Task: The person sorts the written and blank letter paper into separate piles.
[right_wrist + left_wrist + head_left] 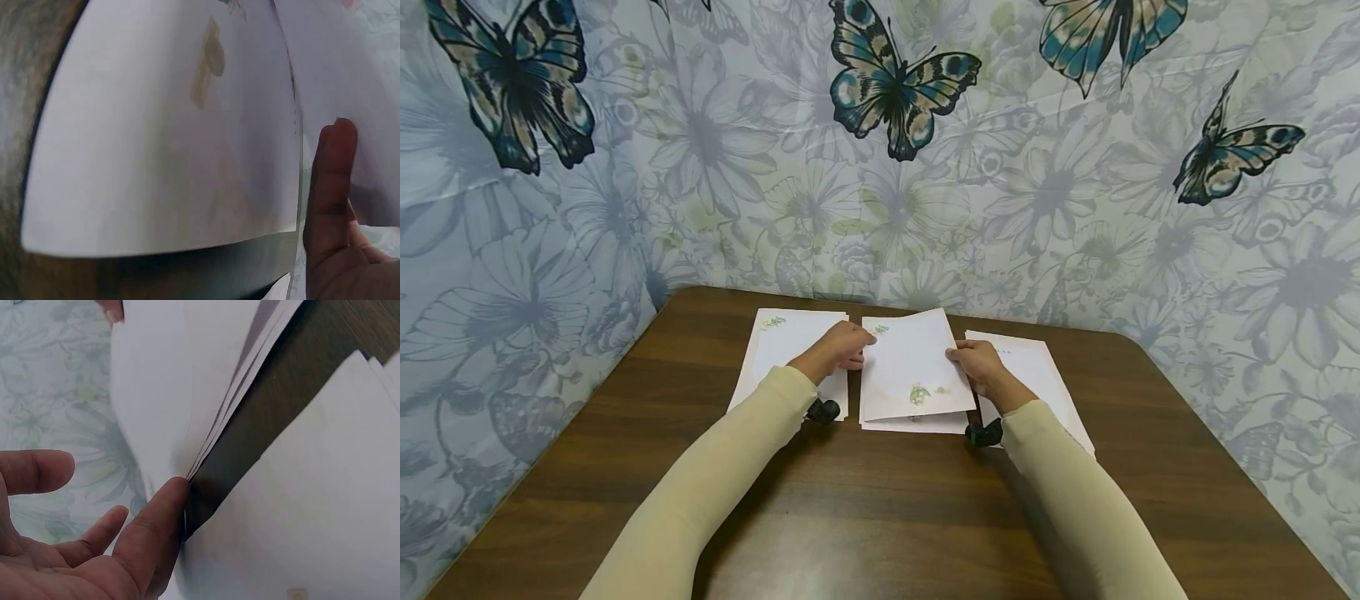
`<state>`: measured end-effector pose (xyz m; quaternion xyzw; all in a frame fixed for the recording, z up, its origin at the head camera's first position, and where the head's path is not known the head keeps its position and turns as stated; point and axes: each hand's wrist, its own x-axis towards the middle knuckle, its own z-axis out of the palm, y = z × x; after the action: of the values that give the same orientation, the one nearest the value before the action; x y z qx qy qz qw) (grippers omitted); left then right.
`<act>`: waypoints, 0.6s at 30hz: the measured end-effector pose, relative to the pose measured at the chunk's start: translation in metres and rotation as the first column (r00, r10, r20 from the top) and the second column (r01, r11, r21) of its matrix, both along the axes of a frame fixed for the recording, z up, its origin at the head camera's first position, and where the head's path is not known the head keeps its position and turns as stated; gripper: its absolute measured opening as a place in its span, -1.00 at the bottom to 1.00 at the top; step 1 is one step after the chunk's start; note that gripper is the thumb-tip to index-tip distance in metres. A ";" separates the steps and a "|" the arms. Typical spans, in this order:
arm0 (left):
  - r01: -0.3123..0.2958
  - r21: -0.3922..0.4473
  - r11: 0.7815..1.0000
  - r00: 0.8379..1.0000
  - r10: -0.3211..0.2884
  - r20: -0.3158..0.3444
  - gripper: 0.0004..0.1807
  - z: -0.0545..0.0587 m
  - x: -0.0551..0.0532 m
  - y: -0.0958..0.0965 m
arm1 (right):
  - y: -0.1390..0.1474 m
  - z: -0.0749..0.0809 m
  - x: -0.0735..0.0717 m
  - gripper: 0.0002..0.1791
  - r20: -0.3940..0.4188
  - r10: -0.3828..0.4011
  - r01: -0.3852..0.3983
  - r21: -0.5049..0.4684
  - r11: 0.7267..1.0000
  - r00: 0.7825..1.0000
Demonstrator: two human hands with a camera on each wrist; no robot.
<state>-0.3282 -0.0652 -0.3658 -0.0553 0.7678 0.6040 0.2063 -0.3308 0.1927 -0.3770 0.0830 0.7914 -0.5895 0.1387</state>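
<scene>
A printed sheet of paper [910,367] lies askew on top of the middle stack, its front edge overhanging the sheets [917,423] beneath. My right hand [981,367] pinches its right edge. In the right wrist view the fingers [334,169] lie along a raised sheet [362,94], beside another sheet [156,156] with a pale printed motif. At the stack's upper left side is my left hand [837,344], a fingertip touching the edge. Seen from the left wrist, that finger [147,531] meets the stacked sheet edges [231,406], with the other visible fingers spread apart.
Another paper stack [775,342] with a small green print lies at the left, partly under my left forearm. A third stack [1037,375] lies at the right behind my right hand. The brown wooden table [850,517] ends at a butterfly-patterned backdrop [910,208].
</scene>
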 end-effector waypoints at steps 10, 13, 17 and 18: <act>-0.023 0.018 1.000 0.999 0.024 -0.044 -0.51 -0.003 -0.003 -0.013 | -0.006 0.004 -0.002 -0.42 -0.085 -0.039 0.044 0.061 0.997 0.996; -0.041 0.028 0.999 0.998 0.042 -0.050 -0.36 -0.003 -0.003 -0.018 | -0.011 0.004 -0.003 -0.43 -0.095 -0.043 0.047 0.041 0.998 0.995; -0.052 0.025 0.998 0.994 0.054 -0.090 -0.45 -0.002 -0.001 -0.026 | -0.021 0.003 -0.003 -0.43 -0.100 -0.043 0.043 0.000 0.999 0.994; -0.052 0.021 0.998 0.994 0.054 -0.100 -0.49 -0.002 -0.001 -0.028 | -0.024 0.003 -0.003 -0.43 -0.100 -0.043 0.043 -0.006 0.999 0.994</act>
<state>-0.3294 -0.0932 -0.3677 -0.0432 0.7700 0.6182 0.1517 -0.3338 0.1689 -0.3737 0.0700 0.7943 -0.5973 0.0862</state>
